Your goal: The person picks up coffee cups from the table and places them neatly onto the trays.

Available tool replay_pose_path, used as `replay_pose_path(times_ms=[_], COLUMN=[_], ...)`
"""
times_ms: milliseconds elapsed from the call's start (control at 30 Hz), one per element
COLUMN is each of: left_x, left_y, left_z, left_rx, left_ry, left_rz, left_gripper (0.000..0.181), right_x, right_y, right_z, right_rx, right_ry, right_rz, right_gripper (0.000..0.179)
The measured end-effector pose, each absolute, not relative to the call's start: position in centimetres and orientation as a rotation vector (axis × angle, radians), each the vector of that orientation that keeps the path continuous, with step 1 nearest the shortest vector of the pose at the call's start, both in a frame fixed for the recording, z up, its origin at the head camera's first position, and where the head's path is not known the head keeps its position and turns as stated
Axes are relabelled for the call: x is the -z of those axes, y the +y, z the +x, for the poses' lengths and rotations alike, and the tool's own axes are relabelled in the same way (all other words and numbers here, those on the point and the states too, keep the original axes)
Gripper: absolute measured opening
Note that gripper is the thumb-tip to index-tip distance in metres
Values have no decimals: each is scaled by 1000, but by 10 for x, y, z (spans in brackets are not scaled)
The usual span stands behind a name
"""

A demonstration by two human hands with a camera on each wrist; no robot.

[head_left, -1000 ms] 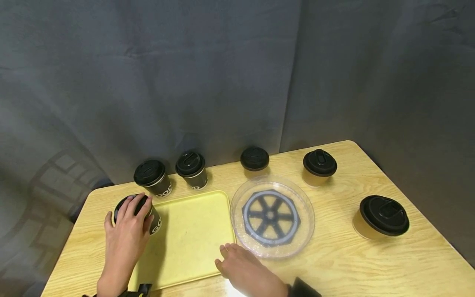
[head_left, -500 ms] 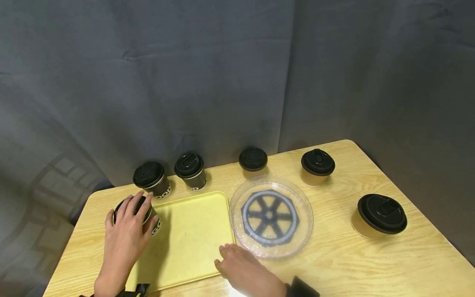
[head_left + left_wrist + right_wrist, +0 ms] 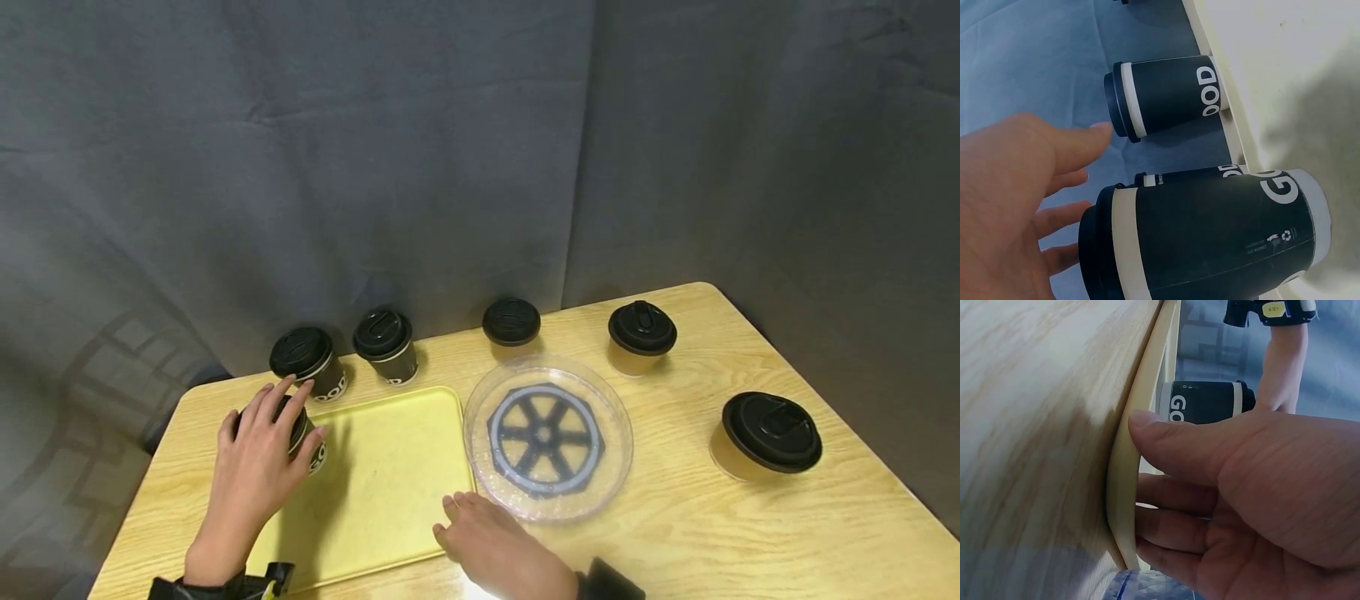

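A black paper cup [image 3: 1216, 237] with a black lid and white lettering stands upright at the left side of the yellow tray [image 3: 390, 483]. Over its lid my left hand [image 3: 255, 458] hovers with fingers spread. In the left wrist view the thumb [image 3: 1085, 147] is apart from this cup, while other fingertips are right at the lid. My right hand [image 3: 502, 546] grips the tray's near right corner, its thumb [image 3: 1147, 422] against the outer edge and its fingers round the corner.
Two more black cups, one left [image 3: 303, 354] and one right [image 3: 386, 342], stand behind the tray. A round clear plastic dish [image 3: 618, 467] with a dark wheel pattern adjoins the tray's right side. Tan cups with black lids stand behind [image 3: 512, 323] and right [image 3: 772, 433]. Grey curtain [image 3: 405, 167] encloses the table.
My left hand has loosened on the black cup: its thumb has swung away and its fingers have spread and lifted slightly. The right hand has stayed at the tray corner.
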State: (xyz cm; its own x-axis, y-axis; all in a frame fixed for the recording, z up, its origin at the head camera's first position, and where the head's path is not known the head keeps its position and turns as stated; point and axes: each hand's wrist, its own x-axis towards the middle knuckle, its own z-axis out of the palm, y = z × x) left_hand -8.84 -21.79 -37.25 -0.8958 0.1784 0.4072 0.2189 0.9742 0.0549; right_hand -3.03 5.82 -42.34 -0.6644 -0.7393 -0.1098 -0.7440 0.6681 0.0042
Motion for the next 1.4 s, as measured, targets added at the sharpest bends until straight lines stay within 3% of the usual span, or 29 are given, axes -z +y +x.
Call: replay_pose_path(times_ms=[1067,1400], left_x=[356,347], left_y=[-226,-230], left_z=[-105,-112], left_rx=[167,186], left_ry=[-2772,-2796], left_rz=[-336,-297], left_gripper=[67,69], right_x=[422,424], right_y=[57,58], right_z=[-29,-30], right_rx=[-21,-86], right_ry=[2718,2763], right_rz=[-1128,-1231], right_gripper=[47,41])
